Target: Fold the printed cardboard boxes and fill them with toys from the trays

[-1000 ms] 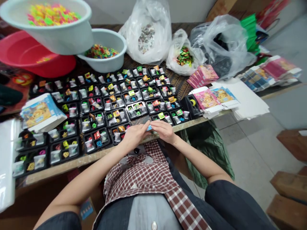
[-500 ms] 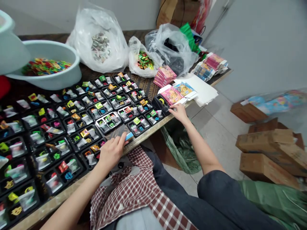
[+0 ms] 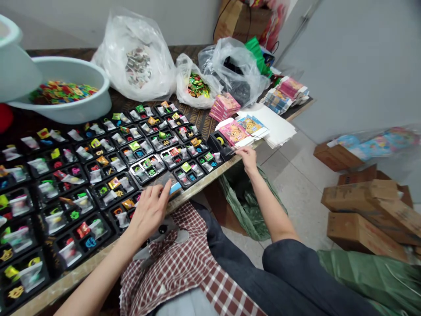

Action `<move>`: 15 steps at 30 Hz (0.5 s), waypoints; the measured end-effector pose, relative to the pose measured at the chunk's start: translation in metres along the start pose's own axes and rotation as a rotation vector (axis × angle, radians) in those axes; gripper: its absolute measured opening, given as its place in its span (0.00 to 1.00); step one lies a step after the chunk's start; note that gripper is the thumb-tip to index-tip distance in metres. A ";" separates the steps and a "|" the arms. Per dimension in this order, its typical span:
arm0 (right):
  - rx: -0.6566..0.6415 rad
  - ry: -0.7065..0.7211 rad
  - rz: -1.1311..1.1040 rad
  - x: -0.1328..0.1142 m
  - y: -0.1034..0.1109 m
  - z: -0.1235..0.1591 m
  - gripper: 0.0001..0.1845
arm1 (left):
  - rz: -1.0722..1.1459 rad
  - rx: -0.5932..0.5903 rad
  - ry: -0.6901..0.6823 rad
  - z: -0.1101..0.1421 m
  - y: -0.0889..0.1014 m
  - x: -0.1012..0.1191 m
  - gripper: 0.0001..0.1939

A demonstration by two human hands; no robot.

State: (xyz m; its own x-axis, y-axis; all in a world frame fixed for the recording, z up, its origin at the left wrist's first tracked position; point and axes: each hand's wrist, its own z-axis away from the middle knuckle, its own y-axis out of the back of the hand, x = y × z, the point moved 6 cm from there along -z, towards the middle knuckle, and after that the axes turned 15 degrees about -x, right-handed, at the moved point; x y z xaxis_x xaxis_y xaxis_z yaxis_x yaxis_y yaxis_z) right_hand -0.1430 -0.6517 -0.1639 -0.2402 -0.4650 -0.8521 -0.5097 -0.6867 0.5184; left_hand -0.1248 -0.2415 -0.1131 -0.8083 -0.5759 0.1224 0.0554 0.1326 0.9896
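My left hand (image 3: 151,210) lies at the table's front edge, its fingers closed over a flat, clear plastic item with a blue edge (image 3: 175,188). Its exact kind is hard to make out. Further right, my right hand (image 3: 248,159) pinches the corner of a thin clear plastic piece (image 3: 230,151). That piece is beside a black tray (image 3: 214,141) with a yellow ring (image 3: 220,139) in it. Left of this tray, rows of black compartment trays (image 3: 189,174) hold small bags, wrapped packets and coloured plastic shapes.
Pink and blue printed cartons (image 3: 235,132) lie flat beyond my right hand, near a pink box stack (image 3: 225,106). Open bags (image 3: 144,26) and a pale blue basin (image 3: 107,81) line the back. Below the table are a green sack (image 3: 259,210) and cardboard boxes (image 3: 362,232).
My right hand has shifted slightly to the right, still pinching at the tray's front corner. My left hand has moved slightly left with the blue-edged item still under its fingers.
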 end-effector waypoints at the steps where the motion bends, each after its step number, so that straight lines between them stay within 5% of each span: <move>1: 0.010 -0.025 -0.019 0.005 -0.002 0.006 0.08 | 0.031 0.025 -0.012 0.000 0.000 -0.001 0.26; 9: 0.104 -0.103 -0.034 0.024 -0.014 0.021 0.11 | 0.235 0.249 -0.022 0.000 0.006 -0.006 0.21; 15: 0.135 -0.070 -0.367 -0.014 -0.039 0.068 0.19 | 0.363 0.260 0.097 0.006 -0.004 -0.004 0.14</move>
State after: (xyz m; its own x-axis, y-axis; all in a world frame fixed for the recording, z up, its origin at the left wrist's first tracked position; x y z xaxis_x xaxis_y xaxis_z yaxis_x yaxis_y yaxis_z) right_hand -0.1758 -0.5806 -0.1776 -0.0750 -0.1603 -0.9842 -0.6752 -0.7182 0.1684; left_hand -0.1252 -0.2345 -0.1177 -0.7046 -0.5256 0.4768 0.1666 0.5306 0.8311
